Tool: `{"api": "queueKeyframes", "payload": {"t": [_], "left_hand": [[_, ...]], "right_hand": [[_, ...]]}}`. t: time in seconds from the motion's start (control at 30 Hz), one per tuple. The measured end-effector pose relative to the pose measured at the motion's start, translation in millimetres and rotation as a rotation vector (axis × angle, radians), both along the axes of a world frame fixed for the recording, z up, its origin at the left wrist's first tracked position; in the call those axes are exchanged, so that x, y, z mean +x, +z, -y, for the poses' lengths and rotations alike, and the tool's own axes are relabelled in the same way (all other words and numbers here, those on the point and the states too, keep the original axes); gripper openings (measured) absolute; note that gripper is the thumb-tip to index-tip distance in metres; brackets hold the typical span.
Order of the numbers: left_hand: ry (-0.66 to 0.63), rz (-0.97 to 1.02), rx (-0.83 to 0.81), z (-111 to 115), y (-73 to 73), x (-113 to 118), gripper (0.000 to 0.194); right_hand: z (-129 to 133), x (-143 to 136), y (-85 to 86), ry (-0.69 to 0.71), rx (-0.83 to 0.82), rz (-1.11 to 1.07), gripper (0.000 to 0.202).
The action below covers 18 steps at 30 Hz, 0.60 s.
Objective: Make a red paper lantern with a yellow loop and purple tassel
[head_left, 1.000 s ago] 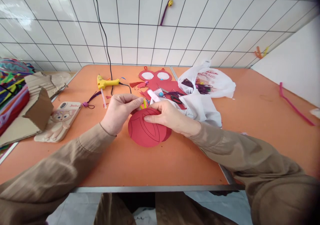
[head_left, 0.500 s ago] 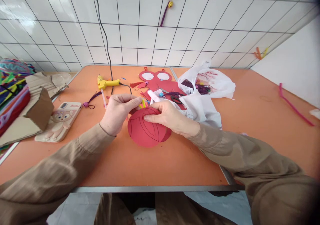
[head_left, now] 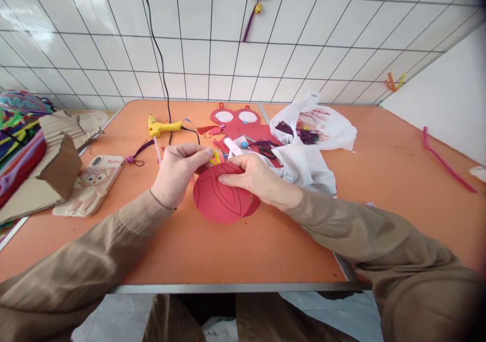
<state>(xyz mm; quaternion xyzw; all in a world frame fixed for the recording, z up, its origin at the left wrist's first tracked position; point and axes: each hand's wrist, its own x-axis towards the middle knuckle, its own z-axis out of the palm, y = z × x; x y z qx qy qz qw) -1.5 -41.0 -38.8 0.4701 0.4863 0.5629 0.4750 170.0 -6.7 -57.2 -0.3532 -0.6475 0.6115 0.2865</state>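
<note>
A round red paper piece (head_left: 218, 200) with dark curved lines drawn on it is held above the orange table. My right hand (head_left: 258, 180) pinches its upper right edge, thumb on the front. A further red layer shows behind it at the lower right. At the top edge, my left hand (head_left: 180, 169) has thumb and index finger pinched on a yellow pipe cleaner loop (head_left: 215, 157). The loop's lower end is hidden behind the paper, as are the other fingers of my left hand.
A yellow glue gun (head_left: 163, 126) with a cord lies behind my left hand. Left are a phone (head_left: 91, 185), cardboard (head_left: 61, 164) and pipe cleaners (head_left: 18, 134). Beyond my right hand are scissors (head_left: 268, 152), red paper cutouts (head_left: 243, 128) and a white plastic bag (head_left: 337, 129).
Almost nothing has changed. My left hand has shifted very slightly left with the yellow loop, and the paper is held nearly the same way.
</note>
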Motion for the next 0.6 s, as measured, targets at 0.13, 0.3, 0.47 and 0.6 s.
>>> {"api": "queueKeyframes", "payload": {"t": [0.13,0.3,0.47,0.6], "left_hand": [[0.010,-0.004,0.000,0.0,0.1,-0.1,0.018],[0.009,0.010,0.002,-0.2,-1.1,-0.6,0.017],[-0.013,-0.012,0.017,-0.4,-1.4,-0.9,0.016],[-0.023,-0.062,0.035,0.0,-0.5,-0.7,0.016]], "right_hand": [[0.5,-0.1,0.5,-0.008,-0.020,-0.008,0.025],[0.1,0.0,-1.8,0.005,-0.047,-0.027,0.027],[-0.1,0.5,1.9,0.030,-0.017,-0.012,0.024],[-1.7,0.8,6.5,-0.007,0.145,0.116,0.026]]}}
